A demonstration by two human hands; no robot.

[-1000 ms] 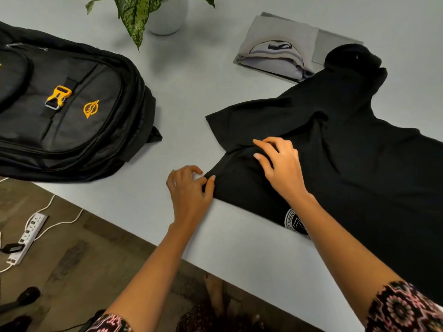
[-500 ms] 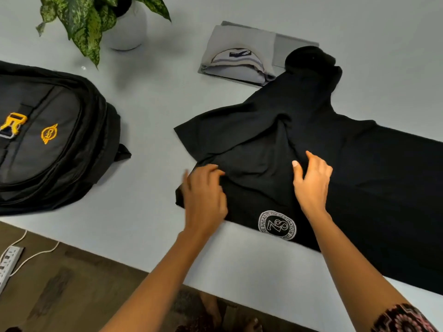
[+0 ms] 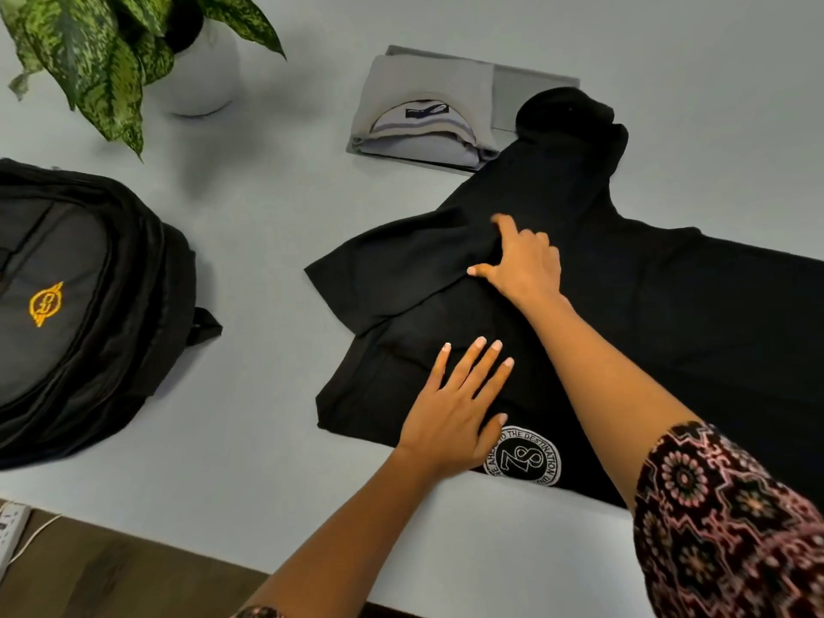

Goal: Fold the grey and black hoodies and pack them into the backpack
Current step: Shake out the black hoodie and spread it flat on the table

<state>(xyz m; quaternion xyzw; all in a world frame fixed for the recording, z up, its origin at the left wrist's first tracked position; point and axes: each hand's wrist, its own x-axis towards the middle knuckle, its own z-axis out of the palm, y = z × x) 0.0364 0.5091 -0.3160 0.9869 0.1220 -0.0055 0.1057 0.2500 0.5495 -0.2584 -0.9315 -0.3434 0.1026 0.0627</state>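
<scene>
black hoodie (image 3: pixel 669 350) overlaps grey hoodie (image 3: pixel 428 87) (folded) | backpack (image 3: pixel 111 305) apart, left | plant (image 3: pixel 89 60) beyond

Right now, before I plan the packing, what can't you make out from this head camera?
Head view, the only view:
- Backpack: cut off by the left edge; zip open or closed not visible.
- Black hoodie: runs off the right edge, so its far sleeve is unseen.
- Grey hoodie: one corner hidden under the black hoodie.
- Right hand: motion-blurred; pinching or just pressing the cloth, cannot tell.
</scene>
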